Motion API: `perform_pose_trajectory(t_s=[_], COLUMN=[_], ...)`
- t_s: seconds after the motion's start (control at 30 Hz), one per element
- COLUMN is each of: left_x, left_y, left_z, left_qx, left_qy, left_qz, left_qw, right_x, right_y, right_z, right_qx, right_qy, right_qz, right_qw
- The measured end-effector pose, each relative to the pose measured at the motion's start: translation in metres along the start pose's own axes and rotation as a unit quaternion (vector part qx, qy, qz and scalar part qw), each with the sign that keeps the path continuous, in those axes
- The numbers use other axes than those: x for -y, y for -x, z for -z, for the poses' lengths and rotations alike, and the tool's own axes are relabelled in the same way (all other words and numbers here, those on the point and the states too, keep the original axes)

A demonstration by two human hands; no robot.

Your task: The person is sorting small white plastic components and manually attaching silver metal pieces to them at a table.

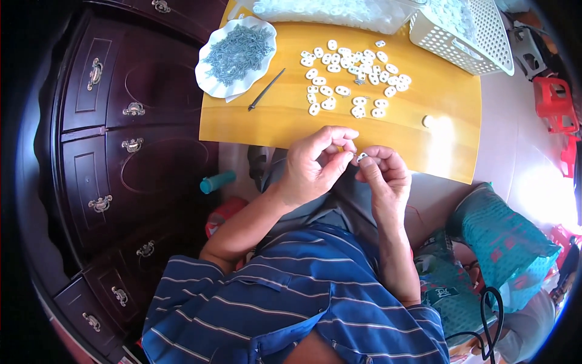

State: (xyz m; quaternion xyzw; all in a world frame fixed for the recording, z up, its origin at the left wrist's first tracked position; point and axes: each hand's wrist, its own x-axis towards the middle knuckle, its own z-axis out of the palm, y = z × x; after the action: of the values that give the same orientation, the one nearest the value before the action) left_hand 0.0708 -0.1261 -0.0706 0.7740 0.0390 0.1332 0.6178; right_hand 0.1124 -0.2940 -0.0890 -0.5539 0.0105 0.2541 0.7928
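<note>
My right hand (388, 176) pinches a small white oval piece with dark holes (362, 156) between thumb and fingertips, just off the table's front edge. Close on its left, the thumb and a finger of my left hand (312, 167) are pressed together; whatever they hold is too small to make out. Beyond both hands, several similar white two-holed pieces (342, 90) lie scattered on the yellow wooden table (260, 124). At the table's left, a white wavy-rimmed dish (206, 81) holds a heap of small grey metal pins (239, 54).
A thin dark pointed tool (267, 89) lies beside the dish. A clear bag of pale parts (333, 15) and a white perforated basket (485, 57) stand along the back. One round white piece (428, 121) sits apart at right. Dark drawers (91, 145) flank the left; teal bags (503, 242) the right.
</note>
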Motion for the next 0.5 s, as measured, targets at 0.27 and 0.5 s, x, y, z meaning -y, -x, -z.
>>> perform_pose_trajectory(t_s=[0.27, 0.5], left_x=[-0.0013, -0.0062], left_y=[0.0010, 0.0018], left_z=[-0.0028, -0.0027], left_qx=[0.007, 0.014], left_qy=[-0.011, -0.020], left_qz=[0.006, 0.013], left_qw=[1.000, 1.000], right_x=[-0.0005, -0.0036], right_y=[0.0018, 0.0015], right_z=[0.0009, 0.0036], right_qx=[0.011, 0.014], right_qy=[-0.002, 0.007], right_qz=[0.000, 0.013], right_qw=[1.000, 1.000])
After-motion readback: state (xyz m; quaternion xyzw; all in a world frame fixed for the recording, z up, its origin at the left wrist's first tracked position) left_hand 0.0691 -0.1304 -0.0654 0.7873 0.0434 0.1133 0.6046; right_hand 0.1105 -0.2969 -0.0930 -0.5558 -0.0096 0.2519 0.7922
